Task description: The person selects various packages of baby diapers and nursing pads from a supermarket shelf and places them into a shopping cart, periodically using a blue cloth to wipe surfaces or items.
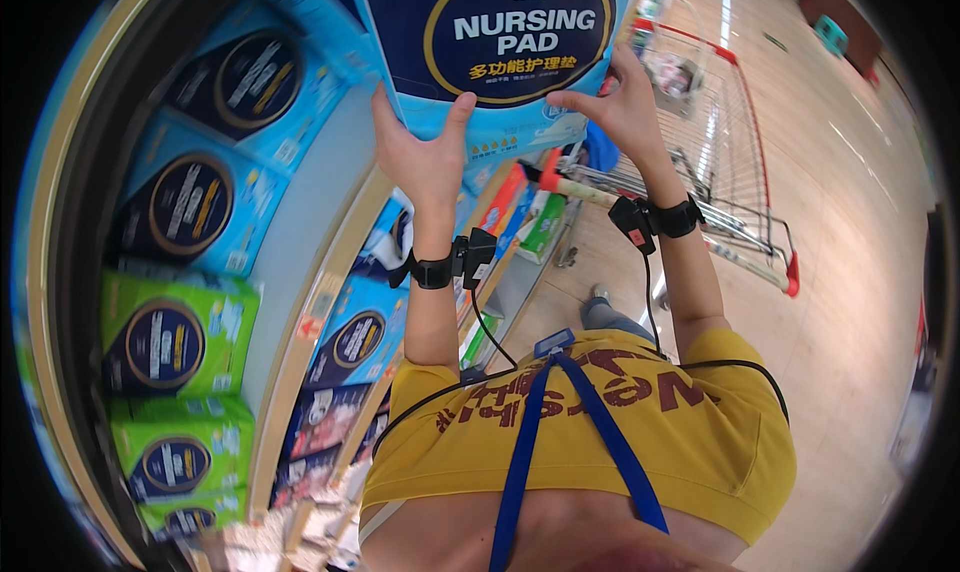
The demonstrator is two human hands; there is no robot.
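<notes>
A large blue and navy pack of nursing pads (525,84) is held up in front of me, its printed front towards the camera and its top cut off by the frame. My left hand (424,140) grips its lower left corner, thumb on the front. On the opposite side my right hand (626,106) clasps the lower right edge, also with the thumb on the front. The other fingers are mostly hidden behind the pack. Similar blue packs (191,204) stand on the shelf to my left.
Green packs (154,339) line the same shelf (300,234) nearer me. Lower shelves hold more blue packs (356,343) and pink-and-dark packs (330,422). A wire shopping cart (720,129) with red corners stands at the right, its handle (592,193) close to the shelving. A teal stool (830,35) is farther off.
</notes>
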